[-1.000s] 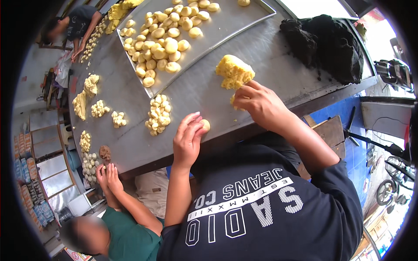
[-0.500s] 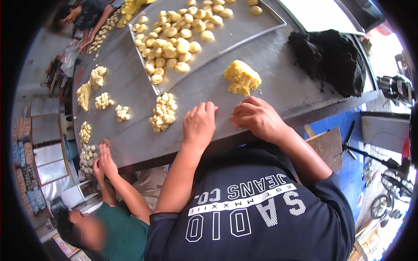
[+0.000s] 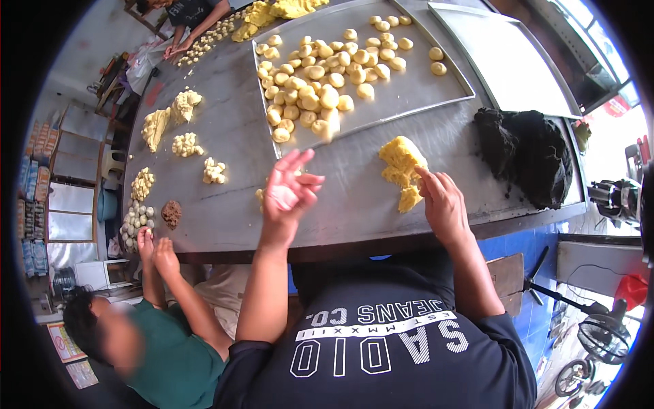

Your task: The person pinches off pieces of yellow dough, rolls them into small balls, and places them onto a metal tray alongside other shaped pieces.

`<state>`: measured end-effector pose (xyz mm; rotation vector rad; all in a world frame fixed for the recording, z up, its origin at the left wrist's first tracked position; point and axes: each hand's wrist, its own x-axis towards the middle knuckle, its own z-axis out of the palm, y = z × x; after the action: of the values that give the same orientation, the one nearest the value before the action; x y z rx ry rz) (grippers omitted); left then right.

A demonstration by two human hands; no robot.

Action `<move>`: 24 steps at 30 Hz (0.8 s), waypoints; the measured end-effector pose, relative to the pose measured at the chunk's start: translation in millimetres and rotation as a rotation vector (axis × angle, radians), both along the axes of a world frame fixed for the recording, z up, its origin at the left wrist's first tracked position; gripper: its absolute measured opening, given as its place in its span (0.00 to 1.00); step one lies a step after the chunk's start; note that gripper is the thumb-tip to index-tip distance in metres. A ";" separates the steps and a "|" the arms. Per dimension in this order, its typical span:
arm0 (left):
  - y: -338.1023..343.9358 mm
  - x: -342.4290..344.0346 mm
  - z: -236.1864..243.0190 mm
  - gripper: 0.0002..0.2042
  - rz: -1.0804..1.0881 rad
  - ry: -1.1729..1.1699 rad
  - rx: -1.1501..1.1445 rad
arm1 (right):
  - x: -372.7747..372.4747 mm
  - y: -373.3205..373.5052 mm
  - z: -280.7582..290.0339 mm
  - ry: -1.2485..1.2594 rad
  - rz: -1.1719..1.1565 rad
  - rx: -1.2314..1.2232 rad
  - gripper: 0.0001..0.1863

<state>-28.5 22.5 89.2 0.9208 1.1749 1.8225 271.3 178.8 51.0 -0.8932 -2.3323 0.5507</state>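
My left hand [image 3: 289, 187] is raised over the table's near side, palm turned up and fingers spread, with nothing in it. Just beyond its fingertips, a smeared pale dough ball [image 3: 330, 127] is at the near edge of the metal tray [image 3: 409, 112]. My right hand [image 3: 444, 204] has its fingers against the crumbly yellow dough [image 3: 402, 155], at a smaller chunk [image 3: 410, 198] partly split from the lump. Its thumb is hidden. Small pale dough pieces [image 3: 260, 196] show partly behind my left hand. Many round dough balls [image 3: 310, 95] crowd the tray's left half.
A black mass [image 3: 523, 157] lies on the right of the steel table [image 3: 340, 228], below a second tray [image 3: 504, 58]. Dough heaps [image 3: 185, 105] stand left. A green-sleeved person [image 3: 178, 341] works near left, beside a brown lump [image 3: 172, 214]; another person [image 3: 194, 20] works far left.
My left hand has opened and turned palm up. My right hand has moved from the table edge to the yellow dough, where a chunk now hangs apart. The view has shifted.
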 end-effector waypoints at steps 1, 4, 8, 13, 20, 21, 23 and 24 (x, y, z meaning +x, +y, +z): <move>-4.7 -24.7 -7.0 0.21 0.102 0.070 -0.047 | -1.8 -3.2 0.3 0.006 0.010 0.008 0.24; -16.7 -97.4 -35.8 0.20 0.535 0.875 -0.634 | -3.8 -6.7 2.9 0.000 0.016 0.100 0.27; -8.5 -101.8 -61.1 0.19 0.503 1.349 -0.631 | 7.5 -14.7 6.9 -0.035 0.020 0.053 0.27; -5.0 -67.7 -56.5 0.13 0.422 1.153 -0.481 | 3.7 -24.4 3.6 -0.106 0.119 0.010 0.33; -10.3 -63.6 -28.5 0.21 0.096 1.199 -0.321 | 2.3 -18.7 8.1 -0.145 0.147 0.097 0.30; -6.2 -67.0 -26.3 0.22 0.085 1.201 -0.323 | -1.1 -20.4 15.6 -0.116 0.128 0.087 0.29; -5.7 -74.8 -28.8 0.20 0.111 1.079 -0.367 | -5.0 -22.8 17.7 -0.024 0.111 0.064 0.26; -4.0 -78.8 -31.1 0.19 0.128 1.027 -0.408 | -3.7 -20.4 11.6 -0.060 0.141 0.033 0.23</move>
<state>-107.3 18.4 58.1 1.6090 2.1488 1.0623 267.7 158.4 62.6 -0.7431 -2.4650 0.5477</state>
